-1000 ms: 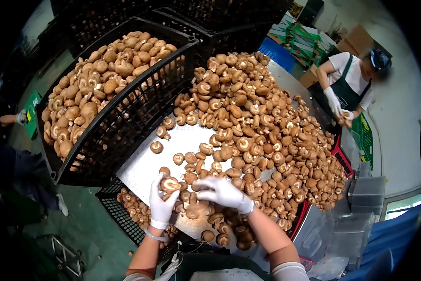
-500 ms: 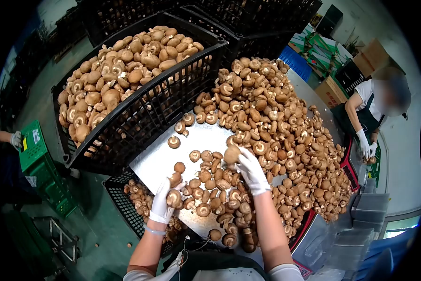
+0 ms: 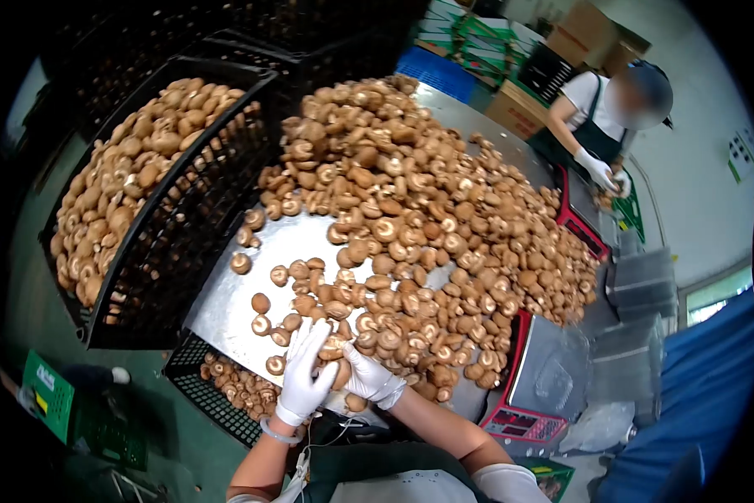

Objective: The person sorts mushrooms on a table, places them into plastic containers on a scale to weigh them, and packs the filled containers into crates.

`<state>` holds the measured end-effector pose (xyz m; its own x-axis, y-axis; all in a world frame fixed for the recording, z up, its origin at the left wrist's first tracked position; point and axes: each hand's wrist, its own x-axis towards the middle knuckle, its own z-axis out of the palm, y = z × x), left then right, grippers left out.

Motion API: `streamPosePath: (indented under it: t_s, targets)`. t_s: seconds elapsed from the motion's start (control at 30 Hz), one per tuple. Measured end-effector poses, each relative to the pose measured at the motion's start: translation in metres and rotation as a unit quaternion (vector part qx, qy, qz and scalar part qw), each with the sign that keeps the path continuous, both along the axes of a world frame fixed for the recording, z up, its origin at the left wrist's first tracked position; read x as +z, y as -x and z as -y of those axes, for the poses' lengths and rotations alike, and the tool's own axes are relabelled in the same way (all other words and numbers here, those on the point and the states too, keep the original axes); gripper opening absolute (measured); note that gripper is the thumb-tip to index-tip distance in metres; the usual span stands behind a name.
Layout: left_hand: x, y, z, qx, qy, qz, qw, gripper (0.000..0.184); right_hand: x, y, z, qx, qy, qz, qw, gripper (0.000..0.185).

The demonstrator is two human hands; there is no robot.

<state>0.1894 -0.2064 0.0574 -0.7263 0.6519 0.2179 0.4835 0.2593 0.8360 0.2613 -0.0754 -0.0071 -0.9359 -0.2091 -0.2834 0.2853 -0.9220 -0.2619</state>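
Both my hands wear white gloves and meet at the near edge of the metal table [image 3: 213,298]. My left hand [image 3: 306,375] has its fingers round a brown mushroom [image 3: 332,347]. Close against it on the right, my right hand [image 3: 371,375] has its fingertips on the mushrooms between the two hands; another mushroom [image 3: 342,374] sits between the palms. Loose mushrooms lie just beyond my fingers, and a large heap of mushrooms [image 3: 410,193] covers the table's middle and right.
A black crate [image 3: 188,168] full of mushrooms stands at the left, with a lower crate [image 3: 213,415] below the table edge. Red-framed scales [image 3: 523,415] sit at the right. A co-worker [image 3: 590,126] in white gloves handles something at the back right.
My right hand has come back from the heap to my left hand. The view has shifted, showing more of the scale on the right.
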Motion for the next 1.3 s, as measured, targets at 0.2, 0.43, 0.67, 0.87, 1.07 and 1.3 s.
streamPosePath:
  t_s: [0.2,0.43,0.67,0.87,1.07,1.3]
  targets:
    - [0.002,-0.015,-0.012,-0.085,-0.103,0.127,0.983,0.061,0.043,-0.062,-0.043,-0.079,-0.137,-0.066,0.985,0.053]
    - [-0.023,-0.001,0.017,0.105,-0.135,0.283,0.944,0.027,0.167,-0.214,-0.150,-0.306,-0.866,0.228,0.322,0.052]
    - [-0.039,0.014,0.048,0.249,-0.202,0.270,0.908,0.024,0.104,-0.334,-0.201,-0.240,-0.870,0.378,0.205,0.060]
    - [-0.055,0.017,0.051,0.291,-0.143,0.149,0.934,0.019,0.134,-0.274,-0.182,-0.263,-0.901,0.276,0.209,0.040]
    - [-0.076,0.017,0.040,0.289,-0.099,0.100,0.947,0.019,0.102,-0.100,-0.108,-0.169,-0.899,-0.008,0.405,0.028]
    - [-0.085,0.011,0.058,0.288,-0.038,0.082,0.953,0.019,0.014,0.036,-0.020,0.130,-0.939,-0.087,0.307,0.055]
